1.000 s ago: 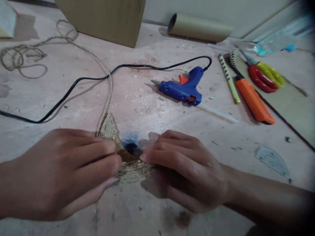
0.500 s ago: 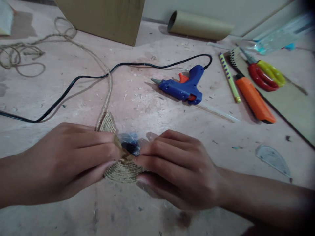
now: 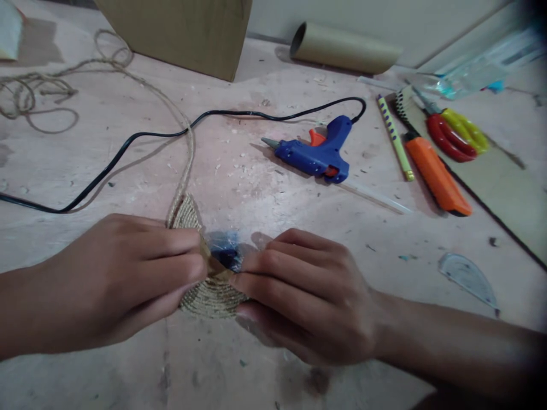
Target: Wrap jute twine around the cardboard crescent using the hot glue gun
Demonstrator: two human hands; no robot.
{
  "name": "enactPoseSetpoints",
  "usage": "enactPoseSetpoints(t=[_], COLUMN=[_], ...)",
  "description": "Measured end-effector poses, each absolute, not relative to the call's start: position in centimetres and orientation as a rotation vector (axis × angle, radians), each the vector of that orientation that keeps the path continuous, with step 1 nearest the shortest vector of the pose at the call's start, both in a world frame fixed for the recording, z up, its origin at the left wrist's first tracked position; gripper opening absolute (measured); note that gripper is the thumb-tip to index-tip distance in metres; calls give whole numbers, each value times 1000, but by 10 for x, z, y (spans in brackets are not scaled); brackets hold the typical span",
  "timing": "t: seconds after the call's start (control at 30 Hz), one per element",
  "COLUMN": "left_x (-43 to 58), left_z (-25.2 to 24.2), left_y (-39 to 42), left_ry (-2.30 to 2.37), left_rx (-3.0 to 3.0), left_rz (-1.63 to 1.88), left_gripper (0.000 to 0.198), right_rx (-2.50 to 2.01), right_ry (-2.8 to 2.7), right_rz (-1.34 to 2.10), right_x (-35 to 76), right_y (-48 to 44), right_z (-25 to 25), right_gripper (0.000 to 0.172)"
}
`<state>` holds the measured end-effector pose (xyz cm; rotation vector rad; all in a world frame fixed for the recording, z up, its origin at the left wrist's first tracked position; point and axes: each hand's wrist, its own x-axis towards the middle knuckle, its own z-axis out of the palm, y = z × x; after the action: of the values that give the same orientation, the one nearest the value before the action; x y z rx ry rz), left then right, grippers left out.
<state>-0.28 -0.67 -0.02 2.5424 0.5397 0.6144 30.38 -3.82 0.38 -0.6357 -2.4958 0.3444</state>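
A curved cardboard piece covered in rows of jute twine [image 3: 213,299] lies low in the middle, its upper left tip uncovered by my fingers. My left hand [image 3: 141,279] is closed on its left side. From the right, my right hand [image 3: 307,290] pinches its inner edge, where bare brown cardboard shows. The fingers hide part of the piece. A loose strand of twine [image 3: 190,151] runs from its upper left edge towards the back. Just behind the piece, between the hands, is a dark blue patch under something clear and shiny; I cannot make out what it is.
A blue glue gun [image 3: 314,154] with a black cord [image 3: 141,135] lies beyond my hands. Rightward are a yellow-green pencil [image 3: 395,139], an orange cutter [image 3: 438,176], red and yellow scissors [image 3: 453,136] and a protractor [image 3: 468,279]. A cardboard tube [image 3: 346,48] and cardboard sheet [image 3: 183,34] stand behind.
Both hands keep their hold on the twine-covered piece, almost unmoved. Items on the right appear slightly further left in the view.
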Motion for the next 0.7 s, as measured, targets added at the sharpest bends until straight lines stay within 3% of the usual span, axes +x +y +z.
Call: enactPoseSetpoints(t=[0.17, 0.7], left_x=[-2, -1], left_z=[0, 1], left_y=[-6, -3], left_ry=[536, 538], left_rx=[2543, 2532], left_rz=[546, 537], left_gripper=[20, 20], right_rx=[-617, -603], right_ry=[-2504, -2542], right_rz=[354, 363], right_x=[304, 302], right_y=[-38, -36], right_z=[3, 5], right_gripper=[22, 16])
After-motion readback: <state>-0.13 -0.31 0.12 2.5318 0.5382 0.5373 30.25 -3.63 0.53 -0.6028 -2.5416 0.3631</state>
